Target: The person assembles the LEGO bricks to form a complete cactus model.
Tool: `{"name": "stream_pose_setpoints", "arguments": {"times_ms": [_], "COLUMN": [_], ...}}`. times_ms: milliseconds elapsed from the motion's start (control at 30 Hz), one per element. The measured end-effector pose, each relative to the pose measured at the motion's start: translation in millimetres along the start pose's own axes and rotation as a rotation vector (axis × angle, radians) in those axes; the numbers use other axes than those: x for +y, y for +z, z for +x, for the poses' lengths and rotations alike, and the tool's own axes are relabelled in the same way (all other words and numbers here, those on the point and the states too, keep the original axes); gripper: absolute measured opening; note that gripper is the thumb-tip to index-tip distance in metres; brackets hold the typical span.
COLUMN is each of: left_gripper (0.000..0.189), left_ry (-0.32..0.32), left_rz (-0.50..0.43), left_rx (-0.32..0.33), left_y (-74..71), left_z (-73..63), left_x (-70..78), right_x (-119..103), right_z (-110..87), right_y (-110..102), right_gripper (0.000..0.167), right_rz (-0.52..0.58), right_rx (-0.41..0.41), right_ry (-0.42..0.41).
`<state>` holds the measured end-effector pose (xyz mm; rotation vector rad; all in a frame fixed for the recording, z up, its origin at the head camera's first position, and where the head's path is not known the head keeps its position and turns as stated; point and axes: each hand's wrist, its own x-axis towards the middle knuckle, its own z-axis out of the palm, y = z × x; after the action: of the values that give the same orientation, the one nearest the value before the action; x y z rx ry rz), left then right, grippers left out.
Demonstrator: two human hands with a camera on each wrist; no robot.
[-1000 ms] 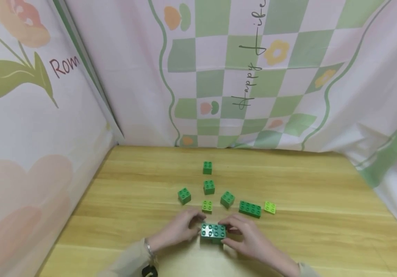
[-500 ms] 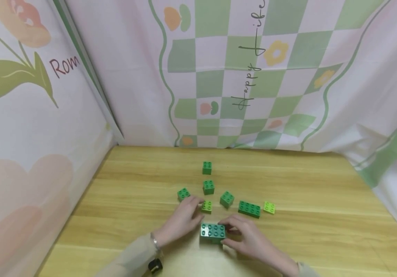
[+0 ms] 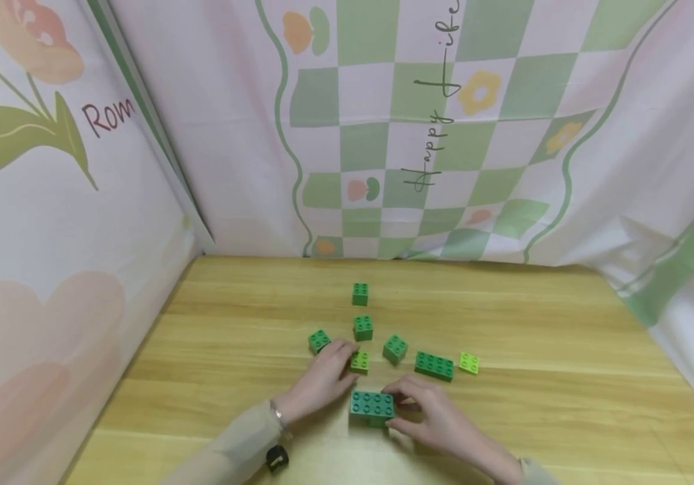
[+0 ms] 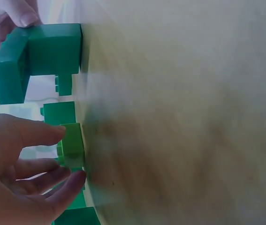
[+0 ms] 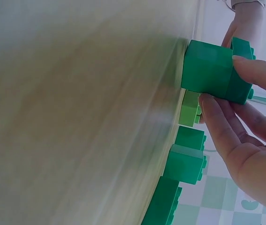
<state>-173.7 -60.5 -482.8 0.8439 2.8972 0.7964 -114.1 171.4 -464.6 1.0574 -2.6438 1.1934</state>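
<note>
On the wooden table (image 3: 540,316) lie four green square plastic bricks (image 3: 363,331), one green oblong brick (image 3: 434,367) and two lime bricks (image 3: 469,363); the left hand (image 3: 318,378) pinches the left lime one, the right hand (image 3: 428,412) a green two-level stack (image 3: 372,405).

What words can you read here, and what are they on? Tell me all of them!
"Happy Life": sideways, on the green-checked cloth at the back.
"Rom": on the flowery cloth at the left; no more letters show past the edge.
Green bricks: no words I can read; any tiny marks are too small.
</note>
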Motion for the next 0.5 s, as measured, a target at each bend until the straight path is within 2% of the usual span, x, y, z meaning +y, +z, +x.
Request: {"name": "stream_pose_setpoints", "arguments": {"times_ms": [233,500], "left_gripper": [0.051,0.042], "left_ry": [-0.018,-0.034], "left_rz": [0.015,0.027], "left_rx": [-0.019,-0.013], "left_y": [2.5,3.2], "left_z": [4.5,8.0], "left_x": [-1.4,-0.8], "right_x": [-0.1,3.4], "right_z": [-0.3,-1.0], "right_y": [-0.3,-0.4], "right_gripper": [0.035,0.036], "right_rz": [0.013,0.012], "right_rx": [-0.004,-0.003], "right_ry": [0.015,0.012]}}
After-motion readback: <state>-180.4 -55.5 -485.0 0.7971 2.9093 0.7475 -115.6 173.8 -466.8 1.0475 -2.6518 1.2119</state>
